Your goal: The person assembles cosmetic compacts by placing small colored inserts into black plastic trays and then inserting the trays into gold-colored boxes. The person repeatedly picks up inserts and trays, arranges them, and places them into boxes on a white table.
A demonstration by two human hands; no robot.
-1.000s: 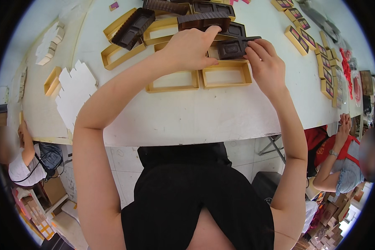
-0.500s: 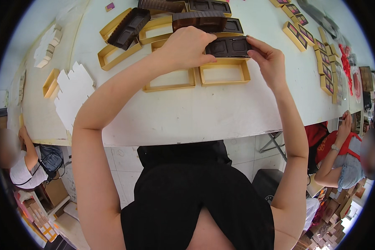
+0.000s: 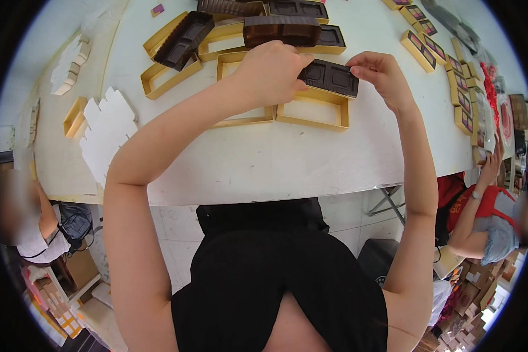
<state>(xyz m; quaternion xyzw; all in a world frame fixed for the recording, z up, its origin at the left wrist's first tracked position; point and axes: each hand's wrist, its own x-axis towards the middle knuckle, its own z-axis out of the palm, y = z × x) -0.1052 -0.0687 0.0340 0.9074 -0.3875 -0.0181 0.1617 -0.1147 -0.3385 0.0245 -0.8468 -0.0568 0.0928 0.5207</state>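
Note:
A dark brown plastic tray [image 3: 330,78] with square compartments lies tilted over the far side of an open gold cardboard box [image 3: 314,112]. My left hand [image 3: 271,73] grips its left end, thumb on the near side and fingers on the far side. At the far right corner, the fingertips of my right hand [image 3: 384,75] are closed on the tray's edge. Beneath my left wrist is another gold box [image 3: 246,119], partly hidden. Just beyond my left hand lies a bundle of brown trays [image 3: 281,31] on its side.
More gold boxes [image 3: 169,77] and a brown tray [image 3: 185,40] lie at the far left. Filled gold boxes [image 3: 419,50] line the right. White cut card [image 3: 107,129] is on the left. Other people stand at both table ends, one with a hand [image 3: 491,167] by the boxes.
The tray's right end has swung toward me and shifted right with my hands. The gold box below has turned slightly. At the right, the other person's hand has reached up to a box.

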